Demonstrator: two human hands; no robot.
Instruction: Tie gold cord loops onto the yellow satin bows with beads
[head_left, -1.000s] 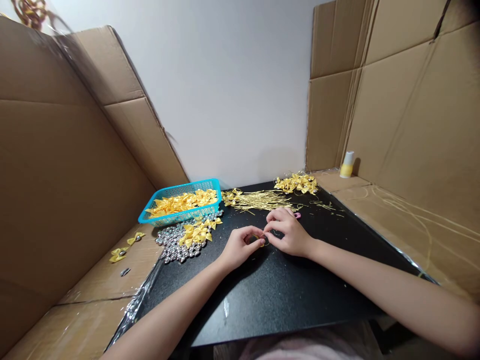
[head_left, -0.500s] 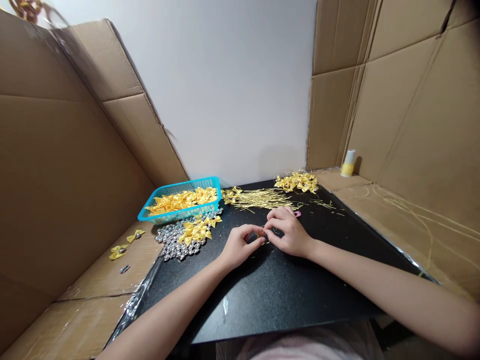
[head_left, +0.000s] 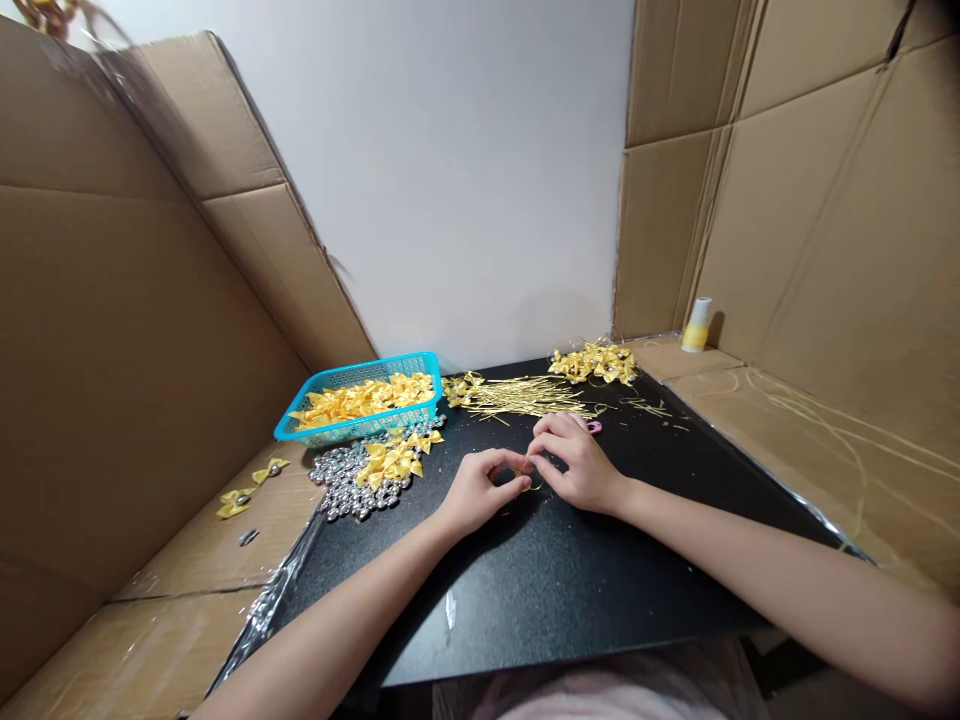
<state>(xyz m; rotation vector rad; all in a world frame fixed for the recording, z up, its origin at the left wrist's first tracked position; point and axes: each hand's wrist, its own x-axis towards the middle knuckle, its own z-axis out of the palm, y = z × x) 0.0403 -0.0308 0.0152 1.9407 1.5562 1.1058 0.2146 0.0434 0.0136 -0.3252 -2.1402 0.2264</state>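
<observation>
My left hand and my right hand meet above the middle of the black table, fingertips almost touching. Both are closed in a pinch on a thin gold cord; a curved bit of it shows below the fingers. Whatever else the left fingers enclose is mostly hidden, with only a yellowish speck showing. Just behind the right hand lies a small pink-handled tool, partly covered. Beyond the hands is a spread of cut gold cords.
A blue basket of yellow ribbon bows stands at the back left. Silver beads with several bows lie before it. Beaded bows are heaped at the back right, near a thread spool. Cardboard walls flank the table.
Both hands keep nearly the same place and pinch. A bit more of the gold cord's loop shows under the fingertips. The view has shifted very slightly.
</observation>
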